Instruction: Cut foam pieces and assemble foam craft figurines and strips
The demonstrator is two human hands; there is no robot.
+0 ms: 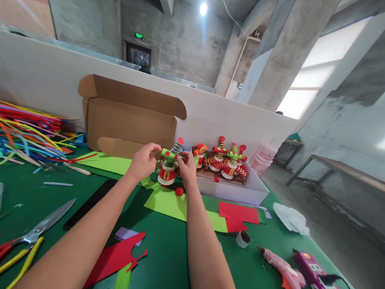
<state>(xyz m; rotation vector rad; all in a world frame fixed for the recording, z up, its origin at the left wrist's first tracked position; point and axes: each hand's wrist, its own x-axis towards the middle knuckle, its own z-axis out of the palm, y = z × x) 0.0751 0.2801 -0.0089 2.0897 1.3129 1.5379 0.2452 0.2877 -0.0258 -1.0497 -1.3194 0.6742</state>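
A paper-cup figure (167, 174) stands upright in front of me. It has a red and white cup base, a green crossbar with red dots, and a folded paper spring topped by a red disc. My left hand (144, 162) has its fingertips at the crossbar's left end. With thumb and fingers, my right hand (187, 167) pinches the right end. Just below the figure lies a small red round piece (179, 191). Light green paper (169, 202) is spread beneath my right wrist.
A white box (252, 192) holding several similar figures stands behind right; an open cardboard box (130, 121) is behind left. Colourful pipe cleaners (21, 132) are piled left. Large scissors (38, 232) lie near left, a pink glue gun (285, 274) and a corded purple power strip (318, 281) near right.
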